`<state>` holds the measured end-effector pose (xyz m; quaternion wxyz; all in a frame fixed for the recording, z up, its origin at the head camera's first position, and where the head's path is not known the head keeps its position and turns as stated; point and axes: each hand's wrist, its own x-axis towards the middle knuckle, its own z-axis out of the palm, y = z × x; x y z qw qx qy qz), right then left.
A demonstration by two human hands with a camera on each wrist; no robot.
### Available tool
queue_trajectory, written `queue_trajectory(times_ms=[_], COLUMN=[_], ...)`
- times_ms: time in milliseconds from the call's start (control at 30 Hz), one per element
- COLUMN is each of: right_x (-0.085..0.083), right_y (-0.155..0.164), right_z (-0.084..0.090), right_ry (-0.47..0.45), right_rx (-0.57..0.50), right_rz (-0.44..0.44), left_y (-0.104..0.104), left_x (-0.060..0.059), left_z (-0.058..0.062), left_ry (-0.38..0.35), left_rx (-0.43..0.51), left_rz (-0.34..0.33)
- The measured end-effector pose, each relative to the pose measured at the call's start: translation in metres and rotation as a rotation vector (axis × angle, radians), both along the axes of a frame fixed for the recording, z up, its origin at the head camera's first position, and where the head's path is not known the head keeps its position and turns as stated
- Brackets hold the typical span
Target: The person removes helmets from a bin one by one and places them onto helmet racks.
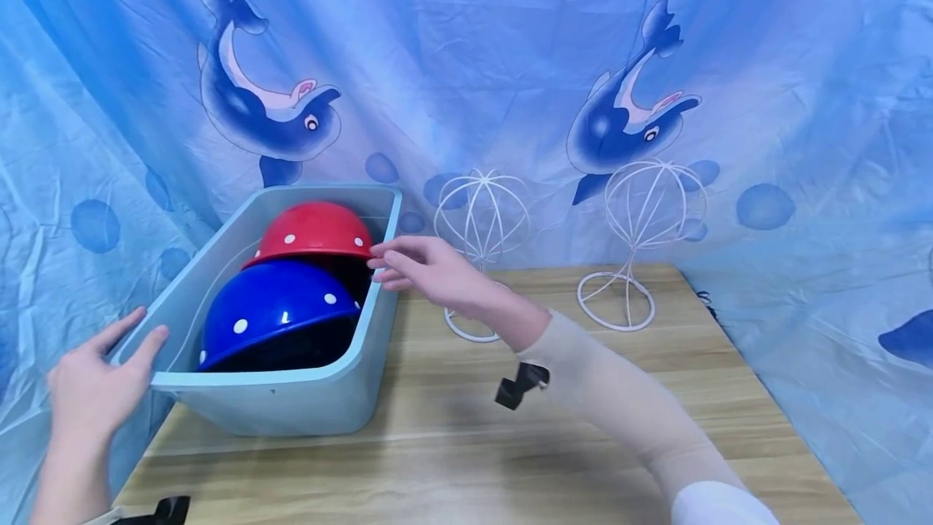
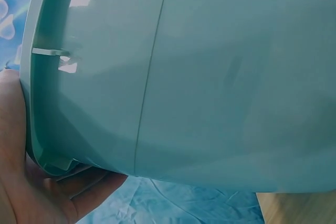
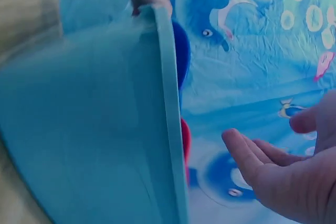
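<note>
A light blue plastic bin (image 1: 271, 405) stands on the left of the table, holding a glossy blue helmet (image 1: 280, 298) in front and a red helmet (image 1: 317, 227) behind it, both dome-shaped with white dots. At the bin's front left corner, my left hand (image 1: 91, 383) grips the rim; in the left wrist view its fingers (image 2: 97, 192) curl beneath the corner. My right hand (image 1: 430, 270) is by the bin's right rim, fingers extended and holding nothing. The right wrist view shows a gap between that hand (image 3: 289, 166) and the rim (image 3: 169, 77).
Two white wire stands with round cage tops, one (image 1: 483, 225) behind my right hand and another (image 1: 634, 266) farther right, stand toward the table's back. A blue dolphin-print curtain (image 1: 466, 63) hangs behind and around the wooden table (image 1: 452, 468).
</note>
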<state>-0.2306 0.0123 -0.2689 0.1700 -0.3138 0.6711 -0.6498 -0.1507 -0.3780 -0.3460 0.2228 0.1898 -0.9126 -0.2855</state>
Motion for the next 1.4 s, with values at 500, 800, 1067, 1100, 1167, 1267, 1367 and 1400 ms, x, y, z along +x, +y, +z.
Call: queue_trajectory(times_ms=[500, 800, 1067, 1100, 1167, 1267, 1367, 1400], right_x=[-0.041, -0.058, -0.068, -0.070, -0.072, -0.075, -0.078, -0.079], right_y=[-0.090, -0.114, -0.138, -0.141, -0.146, -0.151, -0.155, -0.155], right_z=[-0.013, -0.019, -0.025, -0.027, -0.030, -0.034, -0.034, -0.034], right_ry=[-0.923, -1.015, -1.038, -1.048, -1.070, -1.102, -1.083, -1.067], right_rx=[-0.394, -0.506, -0.646, -0.661, -0.674, -0.686, -0.679, -0.676], right_rz=[-0.133, -0.344, -0.485, -0.502, -0.523, -0.546, -0.569, -0.577], left_y=[0.000, 0.002, 0.003, 0.003, 0.003, 0.001, 0.001, 0.002], left_x=[0.000, 0.000, -0.003, -0.003, -0.002, 0.000, 0.000, -0.001], left_z=[-0.005, -0.003, 0.000, 0.000, -0.002, -0.005, -0.006, -0.006], left_ry=[0.049, 0.029, 0.048, 0.049, 0.026, 0.004, 0.003, 0.011], left_rx=[0.091, 0.089, 0.080, 0.078, 0.077, 0.079, 0.082, 0.082], left_rz=[0.050, 0.025, 0.020, 0.019, 0.021, 0.025, 0.033, 0.031])
